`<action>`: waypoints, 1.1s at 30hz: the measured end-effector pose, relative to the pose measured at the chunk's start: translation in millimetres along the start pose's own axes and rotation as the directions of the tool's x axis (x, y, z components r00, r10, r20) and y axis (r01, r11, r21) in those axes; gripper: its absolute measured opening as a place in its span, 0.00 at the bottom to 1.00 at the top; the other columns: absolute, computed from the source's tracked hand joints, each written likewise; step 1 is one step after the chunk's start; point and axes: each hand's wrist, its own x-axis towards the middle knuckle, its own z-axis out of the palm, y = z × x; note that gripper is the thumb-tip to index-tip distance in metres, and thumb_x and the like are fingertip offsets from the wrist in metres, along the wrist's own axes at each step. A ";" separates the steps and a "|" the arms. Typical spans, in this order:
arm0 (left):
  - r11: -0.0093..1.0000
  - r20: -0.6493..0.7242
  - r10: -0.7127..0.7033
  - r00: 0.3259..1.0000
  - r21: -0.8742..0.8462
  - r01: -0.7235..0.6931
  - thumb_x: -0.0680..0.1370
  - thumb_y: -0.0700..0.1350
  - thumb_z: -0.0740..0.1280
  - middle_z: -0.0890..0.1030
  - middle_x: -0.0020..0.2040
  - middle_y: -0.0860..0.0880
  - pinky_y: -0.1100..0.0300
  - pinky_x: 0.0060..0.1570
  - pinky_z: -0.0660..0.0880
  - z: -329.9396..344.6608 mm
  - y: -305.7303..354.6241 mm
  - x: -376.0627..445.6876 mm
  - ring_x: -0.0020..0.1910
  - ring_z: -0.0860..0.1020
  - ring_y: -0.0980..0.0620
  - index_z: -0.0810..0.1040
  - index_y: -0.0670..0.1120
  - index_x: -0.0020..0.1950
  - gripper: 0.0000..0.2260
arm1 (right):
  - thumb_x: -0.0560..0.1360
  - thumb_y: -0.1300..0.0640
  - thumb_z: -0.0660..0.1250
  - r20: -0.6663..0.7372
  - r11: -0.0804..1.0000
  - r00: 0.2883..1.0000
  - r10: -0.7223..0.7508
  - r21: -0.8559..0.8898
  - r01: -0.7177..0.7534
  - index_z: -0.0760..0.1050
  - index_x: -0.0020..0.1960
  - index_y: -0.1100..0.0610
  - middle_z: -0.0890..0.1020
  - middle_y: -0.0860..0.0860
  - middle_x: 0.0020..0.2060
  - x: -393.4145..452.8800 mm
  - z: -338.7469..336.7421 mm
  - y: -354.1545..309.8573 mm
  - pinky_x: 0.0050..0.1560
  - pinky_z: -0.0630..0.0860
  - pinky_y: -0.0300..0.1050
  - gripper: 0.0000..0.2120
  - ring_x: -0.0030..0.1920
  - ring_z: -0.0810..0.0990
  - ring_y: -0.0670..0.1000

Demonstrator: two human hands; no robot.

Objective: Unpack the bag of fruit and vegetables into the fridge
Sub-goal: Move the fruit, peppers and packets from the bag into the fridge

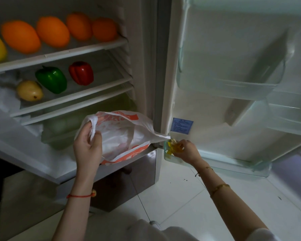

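— Where's the bag?
— I see the white and orange bag [122,134] in front of the open fridge [142,49], its handle pinched in my left hand [87,145], fingers closed on the plastic.
— And the other hand?
— My right hand [186,150] is curled around a small yellow item [174,145], too blurred to name, at the lowest door bin [215,166], just right of the bag's stretched corner.
— Shelves?
— Orange fruits [52,31] above; green pepper [51,79], red pepper [81,73] below.
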 end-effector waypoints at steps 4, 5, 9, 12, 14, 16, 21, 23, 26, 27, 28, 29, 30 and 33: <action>1.000 -0.017 0.009 1.000 0.000 -0.009 0.80 0.35 0.61 0.80 0.58 0.52 0.55 0.60 0.77 -0.2 4.8 -3.2 0.59 0.79 0.56 0.76 0.53 0.62 0.17 | 0.72 0.50 0.73 -0.014 1.000 1.000 -0.026 -0.015 0.026 0.79 0.56 0.59 0.81 0.56 0.51 -2.6 -3.4 1.4 0.48 0.75 0.45 0.17 0.49 0.79 0.55; 1.000 -0.019 0.013 1.000 0.003 -0.013 0.80 0.35 0.61 0.80 0.58 0.51 0.56 0.59 0.78 0.0 5.6 -3.6 0.59 0.79 0.56 0.76 0.53 0.62 0.17 | 0.73 0.49 0.72 -0.070 0.999 0.997 -0.045 0.008 0.045 0.79 0.55 0.58 0.81 0.55 0.51 -4.7 -5.6 -0.2 0.46 0.75 0.44 0.16 0.48 0.79 0.53; 1.000 -0.034 0.008 0.999 0.001 -0.008 0.80 0.34 0.61 0.80 0.60 0.50 0.57 0.59 0.77 -1.1 4.9 -4.3 0.61 0.79 0.54 0.76 0.50 0.64 0.17 | 0.71 0.47 0.72 -0.281 0.949 0.913 -0.295 0.023 0.313 0.72 0.58 0.54 0.76 0.50 0.50 -12.7 -13.5 -25.9 0.49 0.76 0.44 0.20 0.49 0.75 0.48; 1.000 -0.060 0.014 0.998 -0.007 -0.015 0.80 0.35 0.62 0.82 0.52 0.60 0.65 0.56 0.77 -2.4 8.2 -5.1 0.56 0.80 0.61 0.76 0.53 0.60 0.16 | 0.70 0.48 0.73 -0.287 0.903 0.857 -0.428 -0.105 0.416 0.70 0.58 0.55 0.74 0.51 0.52 -13.4 -12.0 -49.7 0.51 0.74 0.44 0.22 0.51 0.72 0.51; 1.000 -0.083 0.029 0.996 0.013 -0.028 0.80 0.39 0.64 0.82 0.47 0.65 0.68 0.51 0.77 -4.8 9.4 -5.4 0.50 0.81 0.64 0.77 0.55 0.57 0.12 | 0.70 0.52 0.74 -0.314 0.905 0.849 -0.424 -0.176 0.387 0.71 0.56 0.57 0.75 0.53 0.51 -12.5 -10.4 -59.2 0.50 0.75 0.46 0.19 0.51 0.73 0.53; 0.999 -0.115 0.032 0.993 0.038 -0.028 0.80 0.40 0.65 0.82 0.45 0.67 0.67 0.49 0.77 -8.2 10.3 -7.0 0.48 0.81 0.63 0.78 0.57 0.55 0.12 | 0.70 0.56 0.74 -0.350 0.905 0.837 -0.421 -0.223 0.362 0.75 0.51 0.58 0.76 0.54 0.48 -11.9 -9.8 -64.9 0.46 0.76 0.47 0.13 0.49 0.75 0.56; 0.998 -0.169 0.034 0.985 0.057 -0.025 0.80 0.41 0.66 0.83 0.43 0.60 0.57 0.47 0.77 -18.8 12.4 -14.5 0.45 0.81 0.55 0.78 0.64 0.47 0.15 | 0.74 0.58 0.70 -0.367 0.905 0.838 -0.404 -0.024 0.425 0.76 0.43 0.58 0.78 0.53 0.40 -22.6 -12.0 -78.0 0.40 0.71 0.44 0.04 0.43 0.76 0.55; 0.998 -0.193 0.036 0.981 0.064 -0.024 0.80 0.42 0.66 0.83 0.46 0.56 0.52 0.48 0.78 -22.6 12.1 -18.6 0.47 0.82 0.52 0.79 0.61 0.50 0.12 | 0.76 0.56 0.68 -0.318 0.896 0.875 -0.364 0.137 0.423 0.76 0.43 0.57 0.79 0.50 0.38 -30.1 -15.6 -91.2 0.37 0.70 0.37 0.06 0.40 0.77 0.50; 0.996 -0.225 0.040 0.973 0.086 -0.021 0.80 0.43 0.66 0.83 0.47 0.53 0.56 0.45 0.78 -29.7 14.4 -24.9 0.46 0.81 0.52 0.78 0.59 0.53 0.10 | 0.77 0.52 0.67 -0.252 0.852 0.899 -0.358 0.306 0.425 0.77 0.45 0.55 0.82 0.49 0.36 -36.8 -19.7 -113.5 0.37 0.79 0.44 0.07 0.37 0.81 0.49; 0.995 -0.238 0.045 0.970 0.094 -0.023 0.80 0.44 0.66 0.82 0.45 0.53 0.56 0.44 0.76 -32.8 16.5 -27.7 0.45 0.80 0.53 0.78 0.62 0.51 0.11 | 0.77 0.51 0.67 -0.247 0.832 0.894 -0.374 0.338 0.441 0.77 0.46 0.54 0.83 0.50 0.36 -39.0 -21.5 -120.6 0.39 0.80 0.49 0.06 0.37 0.82 0.49; 0.995 -0.252 0.046 0.966 0.095 -0.023 0.80 0.44 0.66 0.82 0.44 0.52 0.55 0.43 0.75 -36.1 19.0 -30.5 0.44 0.79 0.52 0.77 0.63 0.49 0.11 | 0.77 0.52 0.67 -0.247 0.813 0.885 -0.395 0.354 0.462 0.77 0.46 0.54 0.83 0.51 0.36 -41.0 -23.6 -127.3 0.40 0.80 0.51 0.06 0.37 0.82 0.50; 0.996 -0.266 0.039 0.963 0.088 -0.017 0.80 0.44 0.65 0.82 0.45 0.51 0.54 0.44 0.75 -39.4 21.3 -33.9 0.45 0.80 0.52 0.78 0.62 0.50 0.10 | 0.77 0.52 0.67 -0.245 0.794 0.874 -0.419 0.368 0.483 0.77 0.46 0.54 0.83 0.50 0.36 -43.7 -26.0 -134.1 0.41 0.80 0.51 0.06 0.37 0.82 0.50; 0.996 -0.283 0.032 0.959 0.084 -0.009 0.80 0.44 0.65 0.83 0.47 0.50 0.54 0.45 0.76 -43.2 23.2 -37.9 0.47 0.81 0.51 0.80 0.58 0.53 0.09 | 0.77 0.53 0.67 -0.235 0.773 0.865 -0.443 0.388 0.502 0.78 0.46 0.55 0.83 0.50 0.36 -47.7 -29.2 -141.7 0.42 0.81 0.51 0.05 0.37 0.83 0.49; 0.993 -0.350 0.013 0.937 0.112 0.028 0.80 0.44 0.65 0.84 0.47 0.49 0.54 0.46 0.77 -55.8 29.4 -51.4 0.48 0.82 0.49 0.80 0.51 0.55 0.06 | 0.77 0.55 0.68 -0.188 0.710 0.832 -0.521 0.445 0.546 0.79 0.48 0.57 0.84 0.50 0.36 -59.1 -36.6 -163.8 0.44 0.81 0.50 0.05 0.37 0.83 0.48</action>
